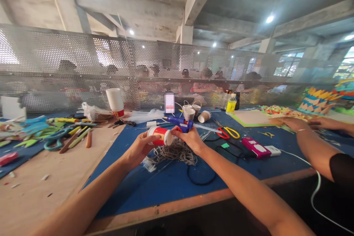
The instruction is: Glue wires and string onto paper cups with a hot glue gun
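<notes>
My left hand [141, 147] is closed round a red and white paper cup [162, 136], which it holds tilted on its side above the table. In my right hand [191, 139] is a blue glue gun [181, 122] with a clear glue stick [210, 128] jutting from its rear; its nozzle points left, above the cup. The fingers of my right hand come close to the cup's end, and I cannot tell whether they touch it. Below both hands lies a loose heap of grey-brown cord [175, 153] on the blue mat [132, 188].
Scissors with red and yellow handles [228, 132] and a magenta power strip [256, 147] lie to the right. Stacked paper cups [114, 101] stand back left. Small cups [188, 112], a phone [169, 103] and a yellow bottle [231, 104] are behind. A co-worker's arms [312, 140] reach in from the right.
</notes>
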Available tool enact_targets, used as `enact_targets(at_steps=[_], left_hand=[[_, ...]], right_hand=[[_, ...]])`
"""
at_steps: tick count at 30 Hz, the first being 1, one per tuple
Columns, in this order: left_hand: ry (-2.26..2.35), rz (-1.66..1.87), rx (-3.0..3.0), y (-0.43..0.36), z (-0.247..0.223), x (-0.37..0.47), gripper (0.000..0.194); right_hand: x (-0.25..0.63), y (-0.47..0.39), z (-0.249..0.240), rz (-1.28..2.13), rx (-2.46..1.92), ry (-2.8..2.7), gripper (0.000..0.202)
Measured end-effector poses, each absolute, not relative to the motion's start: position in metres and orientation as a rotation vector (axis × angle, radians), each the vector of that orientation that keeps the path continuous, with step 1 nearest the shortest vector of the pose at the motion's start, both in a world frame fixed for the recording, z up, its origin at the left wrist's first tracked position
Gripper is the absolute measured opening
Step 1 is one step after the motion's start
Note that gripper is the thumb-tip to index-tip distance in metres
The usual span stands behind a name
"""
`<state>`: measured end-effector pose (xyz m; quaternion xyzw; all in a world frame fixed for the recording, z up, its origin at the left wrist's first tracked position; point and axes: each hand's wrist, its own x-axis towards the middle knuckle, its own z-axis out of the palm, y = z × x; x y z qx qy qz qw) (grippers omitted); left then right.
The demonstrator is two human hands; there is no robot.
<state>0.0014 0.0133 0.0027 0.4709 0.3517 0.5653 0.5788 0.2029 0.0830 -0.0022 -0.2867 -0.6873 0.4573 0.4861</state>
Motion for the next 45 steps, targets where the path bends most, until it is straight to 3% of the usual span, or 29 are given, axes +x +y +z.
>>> enact_targets(at_steps=[8, 26, 45], left_hand=[[0.935, 1.307, 1.175, 0.015, 0.0, 0.002, 0.028], [1.101, 1.204, 1.337, 0.013, -0.005, 0.007, 0.037], [0.942, 1.253, 1.311, 0.01, 0.0, 0.007, 0.019]], right_hand=[[0.207, 0.089, -0.003, 1.029, -0.694, -1.638, 0.022], [0.209, 0.076, 0.007, 0.977, -0.709, -1.715, 0.024], [0.208, 0.082, 0.003, 0.973, -0.76, -1.663, 0.025]])
